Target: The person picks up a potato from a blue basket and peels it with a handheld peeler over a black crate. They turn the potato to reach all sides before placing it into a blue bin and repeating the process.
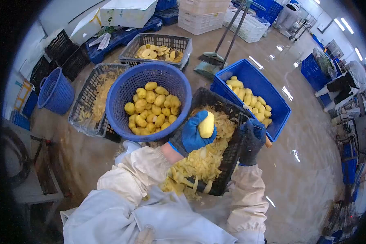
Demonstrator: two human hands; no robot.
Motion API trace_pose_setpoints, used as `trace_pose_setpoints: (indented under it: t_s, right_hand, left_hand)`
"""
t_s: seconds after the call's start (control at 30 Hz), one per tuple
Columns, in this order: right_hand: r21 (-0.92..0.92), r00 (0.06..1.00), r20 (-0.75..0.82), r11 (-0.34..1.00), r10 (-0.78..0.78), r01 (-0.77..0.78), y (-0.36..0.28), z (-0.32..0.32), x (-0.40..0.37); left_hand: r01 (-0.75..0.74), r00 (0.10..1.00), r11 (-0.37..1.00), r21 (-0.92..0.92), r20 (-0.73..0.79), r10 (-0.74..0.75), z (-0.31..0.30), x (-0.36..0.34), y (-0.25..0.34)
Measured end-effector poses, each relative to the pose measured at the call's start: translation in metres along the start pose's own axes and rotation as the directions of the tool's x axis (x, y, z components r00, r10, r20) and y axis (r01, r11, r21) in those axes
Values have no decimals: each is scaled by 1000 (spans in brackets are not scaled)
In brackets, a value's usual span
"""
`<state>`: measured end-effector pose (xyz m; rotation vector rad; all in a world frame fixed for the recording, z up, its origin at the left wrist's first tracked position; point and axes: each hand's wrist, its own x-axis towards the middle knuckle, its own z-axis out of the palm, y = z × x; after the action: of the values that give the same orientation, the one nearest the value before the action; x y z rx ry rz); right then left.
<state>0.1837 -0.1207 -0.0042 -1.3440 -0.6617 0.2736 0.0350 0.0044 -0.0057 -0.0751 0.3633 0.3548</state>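
Observation:
My left hand (193,136), in a blue glove, is closed around a peeled yellow potato (206,125). It holds the potato above a black crate (221,185) heaped with peelings (205,162). To the right, over that crate's edge, my right hand (252,136) in a dark glove is wrapped round a peeler; its brown handle end (268,142) sticks out, and most of the tool is hidden by the fingers. Unpeeled potatoes (152,107) lie in a round blue basket (120,87) at my left. Peeled potatoes (248,97) fill part of a blue bin (282,118) at my right.
Two more crates with peelings, a grey crate (185,44) and a black crate (81,95), stand beyond and left of the basket. A long-handled dustpan (209,67) is behind the bin. Another blue basket (57,93) sits far left. The floor (301,162) looks wet.

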Motion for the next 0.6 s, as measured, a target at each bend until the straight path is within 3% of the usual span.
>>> trace_pose_setpoints:
  t_s: [0.03, 0.07, 0.1, 0.13, 0.17, 0.2, 0.23, 0.27, 0.33, 0.37, 0.4, 0.43, 0.47, 0.5, 0.53, 0.6]
  right_hand:
    - [228, 978, -36, 954, 206, -192, -7, 0, 4]
    - [227, 978, -32, 955, 205, -193, -11, 11, -4]
    - [115, 992, 113, 991, 50, -63, -12, 29, -22]
    - [23, 959, 268, 996, -88, 85, -14, 39, -32]
    - [23, 961, 263, 996, -84, 81, -14, 39, -31]
    - [28, 963, 266, 999, 31, -40, -14, 37, -29]
    - [34, 951, 273, 987, 141, -156, -14, 36, -25]
    - [32, 951, 276, 987, 142, -157, -13, 28, -15]
    - [225, 969, 13, 943, 248, -244, -20, 11, 5]
    - [231, 970, 116, 944, 213, -235, -27, 11, 5]
    - [230, 971, 116, 945, 209, -231, -32, 16, -5]
    - [155, 947, 263, 961, 183, -228, -40, 31, -22]
    - [82, 901, 401, 973, 166, -215, -44, 38, -32]
    - [81, 902, 396, 972, 170, -219, -43, 37, -32]
    - [50, 867, 424, 949, 262, -311, -40, 36, -28]
    - [16, 822, 448, 917, 350, -399, -29, 28, -13]
  left_hand:
    - [-24, 1000, 1000, -6, 5, 25, 0, 2, 2]
    - [-49, 999, 999, -17, 9, 49, -2, 4, 3]
    - [-51, 999, 999, -18, 9, 51, -8, 8, 6]
    - [21, 994, 1000, 19, 105, -23, -12, 9, 10]
    - [92, 976, 994, 64, 192, -103, -16, 10, 12]
    - [98, 977, 993, 65, 186, -108, -21, 10, 10]
    - [50, 992, 995, 82, 114, -60, -13, 4, 8]
    - [1, 999, 995, 100, 45, -5, -7, 0, 6]
    - [0, 999, 1000, 1, 49, 0, -1, -2, 5]
    - [27, 998, 999, -31, 63, -25, 4, -3, 6]
    - [56, 996, 996, -68, 76, -51, 8, -4, 6]
    - [56, 996, 996, -69, 78, -51, 11, -7, 6]
    - [29, 987, 993, 112, 153, -46, 12, -12, 5]
    - [-10, 973, 958, 287, 225, -57, 11, -15, 5]
    - [-4, 973, 959, 285, 221, -62, 9, -15, 3]
    - [129, 903, 892, 432, 321, -286, 4, -11, 2]
